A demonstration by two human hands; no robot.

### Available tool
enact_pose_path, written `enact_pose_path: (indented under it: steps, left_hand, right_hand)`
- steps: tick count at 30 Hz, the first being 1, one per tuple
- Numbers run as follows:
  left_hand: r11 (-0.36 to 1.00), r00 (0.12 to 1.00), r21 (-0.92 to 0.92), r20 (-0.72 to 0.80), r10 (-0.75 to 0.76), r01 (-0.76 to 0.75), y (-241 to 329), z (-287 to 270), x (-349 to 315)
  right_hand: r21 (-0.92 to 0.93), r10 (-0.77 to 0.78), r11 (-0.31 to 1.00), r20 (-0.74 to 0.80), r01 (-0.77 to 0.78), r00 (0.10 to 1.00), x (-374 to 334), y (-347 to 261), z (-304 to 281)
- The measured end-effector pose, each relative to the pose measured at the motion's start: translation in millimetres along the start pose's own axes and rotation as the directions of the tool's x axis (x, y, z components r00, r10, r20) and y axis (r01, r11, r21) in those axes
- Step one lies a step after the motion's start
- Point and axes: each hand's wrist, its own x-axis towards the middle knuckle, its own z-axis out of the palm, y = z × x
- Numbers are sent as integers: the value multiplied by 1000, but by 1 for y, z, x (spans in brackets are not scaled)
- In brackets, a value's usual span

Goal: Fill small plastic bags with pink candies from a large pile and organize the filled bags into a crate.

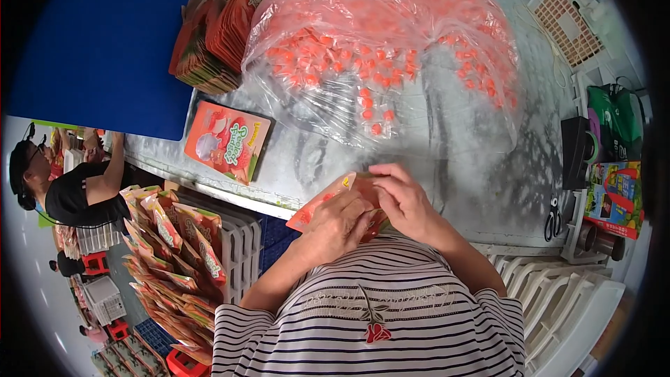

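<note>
An orange-red printed candy pouch (305, 215) is held close to my striped shirt, at the table's near edge. My left hand (338, 222) is closed around its side, fingers curled over the front. At the pouch's upper right edge, my right hand (405, 199) grips with thumb and fingertips; part of that grip is hidden. Another pouch (229, 141) of the same kind lies flat on the table to the left. Beyond my hands a big clear plastic bag (412, 35) spreads over the table, full of small individually wrapped orange-red candies (377, 63).
Stacked flat pouches (216, 35) stand by a blue board (105, 35) at the far left. Filled pouches (174, 251) crowd a crate at lower left, near a co-worker (77, 181). Scissors (553, 220), a black box (576, 152) and a white basket (569, 24) are at right.
</note>
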Motion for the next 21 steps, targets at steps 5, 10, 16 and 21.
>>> enact_pose_path:
  steps: [5,10,16,21]
  left_hand:
    - [992,996,87,-1,89,-89,-4,-4,-3]
    - [983,974,-37,-131,-186,182,-9,-41,-10]
    - [966,910,13,-340,-237,257,-8,-70,-15]
    - [958,904,18,-336,-264,286,-6,-68,-18]
  right_hand:
    - [-167,81,983,-17,-83,997,-4,13,-23]
    - [-512,107,848,-84,-135,991,-31,41,-53]
    - [-706,-21,707,56,54,998,-53,73,-21]
    - [-461,-32,887,-8,25,999,-16,72,19]
